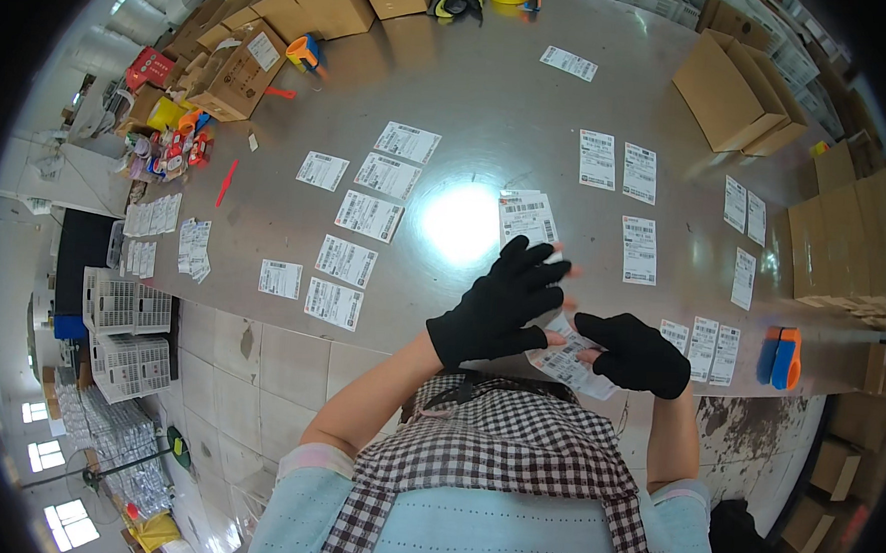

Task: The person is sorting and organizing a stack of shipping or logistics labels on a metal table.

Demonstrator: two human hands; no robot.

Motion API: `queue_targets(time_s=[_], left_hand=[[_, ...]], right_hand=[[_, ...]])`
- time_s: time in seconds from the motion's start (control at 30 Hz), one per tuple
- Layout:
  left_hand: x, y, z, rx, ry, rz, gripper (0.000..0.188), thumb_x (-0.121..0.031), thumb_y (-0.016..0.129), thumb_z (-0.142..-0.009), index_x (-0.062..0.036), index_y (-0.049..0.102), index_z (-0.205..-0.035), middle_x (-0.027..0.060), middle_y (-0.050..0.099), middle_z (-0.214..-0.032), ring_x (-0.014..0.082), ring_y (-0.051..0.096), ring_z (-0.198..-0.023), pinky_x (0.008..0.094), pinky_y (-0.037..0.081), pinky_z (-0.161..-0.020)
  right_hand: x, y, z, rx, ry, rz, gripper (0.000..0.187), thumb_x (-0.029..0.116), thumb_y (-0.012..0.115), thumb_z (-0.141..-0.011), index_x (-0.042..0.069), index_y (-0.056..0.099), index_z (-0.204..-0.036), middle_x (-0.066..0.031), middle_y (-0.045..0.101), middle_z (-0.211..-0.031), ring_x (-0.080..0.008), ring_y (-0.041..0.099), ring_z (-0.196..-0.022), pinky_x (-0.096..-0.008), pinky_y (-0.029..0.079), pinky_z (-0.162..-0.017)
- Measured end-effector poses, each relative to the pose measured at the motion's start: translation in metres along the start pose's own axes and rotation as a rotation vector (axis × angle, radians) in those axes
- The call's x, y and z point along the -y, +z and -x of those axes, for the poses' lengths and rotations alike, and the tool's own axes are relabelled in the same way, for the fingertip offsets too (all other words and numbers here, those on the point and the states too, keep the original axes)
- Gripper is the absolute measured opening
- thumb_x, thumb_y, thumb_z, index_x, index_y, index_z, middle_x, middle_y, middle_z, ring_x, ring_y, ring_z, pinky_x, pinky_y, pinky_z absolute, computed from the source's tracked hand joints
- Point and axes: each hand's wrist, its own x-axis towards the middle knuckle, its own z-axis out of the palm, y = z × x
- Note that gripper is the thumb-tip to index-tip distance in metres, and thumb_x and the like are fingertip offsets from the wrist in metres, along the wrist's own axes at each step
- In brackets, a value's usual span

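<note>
Both hands wear black gloves with bare fingertips. My right hand [641, 355] pinches a white printed shipping label [570, 367] between thumb and fingers, close to the table's front edge. My left hand [502, 305] is open, fingers spread, its thumb tip beside or touching that label; contact is hard to tell. Just beyond the left fingers lies a small stack of labels [526, 216], its lower end partly hidden by the hand. More labels lie flat in groups: several to the left [368, 216] and others to the right [639, 251].
A metal table [473, 88] spreads ahead. Cardboard boxes [728, 96] stand at the far right, others [238, 71] at the far left. Tape dispensers [779, 358] sit at the right edge and back. A red cutter [226, 183] lies left; plastic crates [126, 300] stand beyond that side.
</note>
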Motion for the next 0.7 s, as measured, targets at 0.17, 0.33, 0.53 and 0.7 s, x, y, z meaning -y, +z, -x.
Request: queue_targets(time_s=[0.17, 0.33, 0.53, 0.7], left_hand=[[0.006, 0.002, -0.002, 0.107, 0.106, 0.062, 0.017, -0.023, 0.066, -0.073, -0.0079, 0.061, -0.077, 0.0066, 0.061, -0.094, 0.0232, 0.051, -0.105, 0.0483, 0.018, -0.105], [0.004, 0.003, -0.002, 0.087, 0.035, 0.223, 0.012, -0.018, 0.063, -0.075, -0.0073, 0.059, -0.076, 0.0052, 0.057, -0.080, 0.0202, 0.054, -0.091, 0.0444, 0.017, -0.106], [0.013, 0.001, 0.003, 0.022, -0.054, 0.501, 0.015, -0.017, 0.059, -0.079, -0.0049, 0.054, -0.072, 0.0060, 0.049, -0.073, 0.0228, 0.050, -0.080, 0.0376, 0.027, -0.099], [0.032, 0.003, 0.010, -0.292, -0.179, 0.192, 0.026, -0.024, 0.060, -0.079, -0.0060, 0.052, -0.061, 0.0064, 0.048, -0.060, 0.0226, 0.048, -0.064, 0.0357, 0.037, -0.071]], right_hand=[[0.002, -0.003, -0.011, 0.036, 0.050, 0.033, 0.024, 0.021, 0.063, -0.079, 0.002, 0.058, -0.091, -0.0138, 0.056, -0.063, -0.0276, 0.054, -0.055, -0.0332, 0.042, -0.054], [0.005, 0.004, -0.020, -0.116, -0.037, -0.099, 0.020, 0.019, 0.059, -0.082, 0.001, 0.057, -0.072, -0.0132, 0.048, -0.054, -0.0254, 0.048, -0.047, -0.0327, 0.037, -0.047], [0.012, -0.002, -0.032, -0.071, 0.042, -0.059, 0.018, 0.016, 0.059, -0.081, 0.000, 0.058, -0.072, -0.0097, 0.046, -0.051, -0.0170, 0.043, -0.044, -0.0298, 0.035, -0.046], [0.004, -0.019, -0.048, 0.043, 0.181, -0.050, 0.025, 0.020, 0.065, -0.077, 0.000, 0.053, -0.068, -0.0100, 0.047, -0.052, -0.0150, 0.044, -0.046, -0.0289, 0.036, -0.047]])
